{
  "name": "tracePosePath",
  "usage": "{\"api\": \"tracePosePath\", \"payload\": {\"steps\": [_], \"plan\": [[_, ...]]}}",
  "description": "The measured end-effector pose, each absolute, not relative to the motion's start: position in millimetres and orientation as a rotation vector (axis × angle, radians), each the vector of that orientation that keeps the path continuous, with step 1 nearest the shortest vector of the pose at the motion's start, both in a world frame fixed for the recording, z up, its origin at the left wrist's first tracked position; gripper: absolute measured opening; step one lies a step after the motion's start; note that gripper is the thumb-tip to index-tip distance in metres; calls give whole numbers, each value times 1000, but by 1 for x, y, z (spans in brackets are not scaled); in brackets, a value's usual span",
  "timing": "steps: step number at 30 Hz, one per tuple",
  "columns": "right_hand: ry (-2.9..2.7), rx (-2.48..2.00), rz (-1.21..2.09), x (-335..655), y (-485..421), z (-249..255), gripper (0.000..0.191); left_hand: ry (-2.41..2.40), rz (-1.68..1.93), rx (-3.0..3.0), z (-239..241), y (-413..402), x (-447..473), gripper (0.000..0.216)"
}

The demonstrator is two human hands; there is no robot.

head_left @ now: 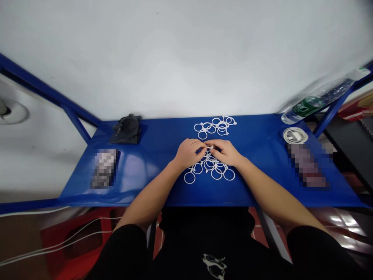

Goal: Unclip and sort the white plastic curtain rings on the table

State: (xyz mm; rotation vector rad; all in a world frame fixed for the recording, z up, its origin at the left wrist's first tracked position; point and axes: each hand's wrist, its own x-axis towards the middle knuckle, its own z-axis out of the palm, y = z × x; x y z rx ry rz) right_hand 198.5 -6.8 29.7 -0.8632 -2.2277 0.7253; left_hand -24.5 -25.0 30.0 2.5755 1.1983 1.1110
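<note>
My left hand (189, 152) and my right hand (226, 151) meet at the middle of the blue table (151, 155), fingers pinched together on one small white ring (210, 147). Just below and between my hands lies a near pile of several white rings (210, 170) on the table. A second cluster of white rings (215, 126) lies farther back, near the wall. Both hands are closed on the same ring; how it is being handled is too small to tell.
A crumpled black bag (127, 129) lies at the back left. A blurred object (104, 168) sits left, another (308, 165) right. A white coiled cable (295, 135) and a lying plastic bottle (317, 100) are back right. Red stool (72, 241) below left.
</note>
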Motion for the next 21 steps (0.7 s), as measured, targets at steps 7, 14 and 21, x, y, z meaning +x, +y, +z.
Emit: {"api": "tracePosePath", "payload": {"steps": [7,14,21], "plan": [[-2248,-809,669,199,-6,32,28,1130,1124,2582,30,-24,-25,18],[-2240,-756,604,200,-3,27,29,1057,1014,2626,27,-25,-22,14],[-2179,-795,674,201,-5,29,31,1077,993,2633,27,-24,-25,15]]}}
